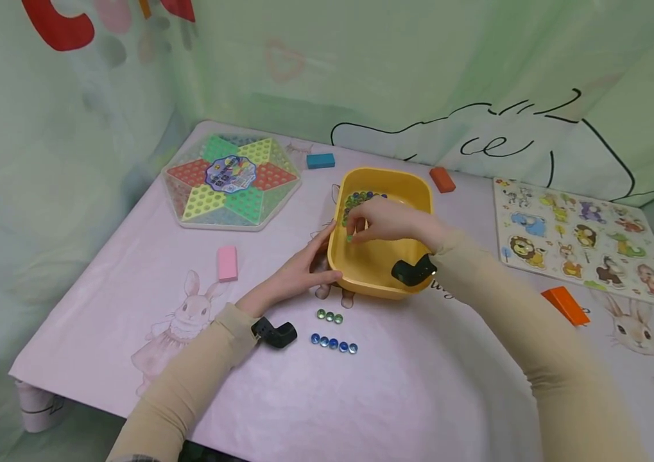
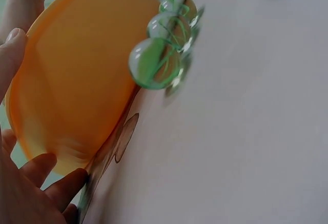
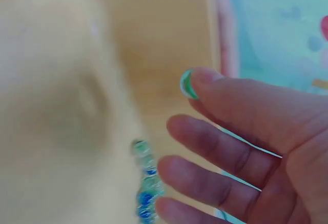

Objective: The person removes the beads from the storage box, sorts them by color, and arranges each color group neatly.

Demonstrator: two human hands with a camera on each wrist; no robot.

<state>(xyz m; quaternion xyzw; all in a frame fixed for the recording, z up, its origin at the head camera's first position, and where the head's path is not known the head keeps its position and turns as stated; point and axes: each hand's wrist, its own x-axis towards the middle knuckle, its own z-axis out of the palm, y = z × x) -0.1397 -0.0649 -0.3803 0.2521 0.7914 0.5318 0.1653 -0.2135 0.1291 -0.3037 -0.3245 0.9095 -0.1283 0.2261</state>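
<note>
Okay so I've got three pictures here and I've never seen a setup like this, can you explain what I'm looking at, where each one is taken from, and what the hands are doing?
No machine here: a person works with two bare hands and wears three cameras. The wide picture comes from a camera on the head, looking down at a pink table. The two close, blurry pictures come from small black cameras strapped to each wrist.

The left hand rests against the side of a yellow tub, steadying it. The right hand reaches into the tub and pinches a green marble at its fingertips. More marbles lie in the tub's far corner.

On the table in front of the tub are a row of three green marbles and a row of blue marbles. Around them lie a Chinese checkers board, an animal puzzle and a few coloured blocks.
</note>
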